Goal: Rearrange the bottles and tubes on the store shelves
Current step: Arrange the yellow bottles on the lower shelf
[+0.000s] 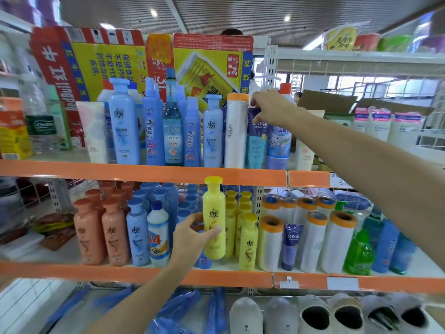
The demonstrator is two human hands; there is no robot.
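My left hand (192,233) grips a yellow shampoo bottle (213,218) around its middle, held upright in front of the middle shelf, its cap level with the orange shelf edge (144,172). More yellow bottles (248,242) stand behind it. My right hand (269,108) reaches to the upper shelf and pinches the top of a dark blue tube (256,143), which stands between a white roll with an orange cap (236,131) and a white-and-blue bottle (278,145). Several light blue bottles (124,124) fill the upper shelf to the left.
The middle shelf holds orange-brown bottles (90,232), blue bottles (138,235), a bleach bottle (157,235), orange-ended rolls (272,242), a purple tube (291,244) and a green bottle (358,254). Slippers (315,314) line the bottom shelf. Cardboard boxes (212,66) back the upper shelf.
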